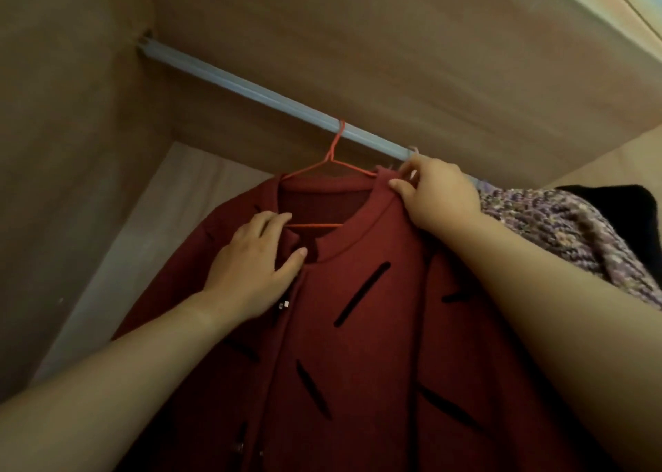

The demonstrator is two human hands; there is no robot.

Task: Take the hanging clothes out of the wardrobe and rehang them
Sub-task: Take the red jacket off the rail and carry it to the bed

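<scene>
We are working on the coat (358, 346), which is hanging on its hanger (331, 156) from the rail (250, 90), just above and between our hands. Our left hand (250, 267) is lying on the front below the collar, with the fingers fairly straight and touching the collar edge; it is gripping nothing, as far as we can see. Our right hand (437, 195) is pinching the collar at the shoulder between thumb and fingers, right under the rail. We are judging that the step is settling the coat on the hanger. To do it well, we are pulling the collar evenly on both sides, so that the hanger is sitting centred. We are also taking care not to catch the knit (559, 228) just right of our right hand.
</scene>
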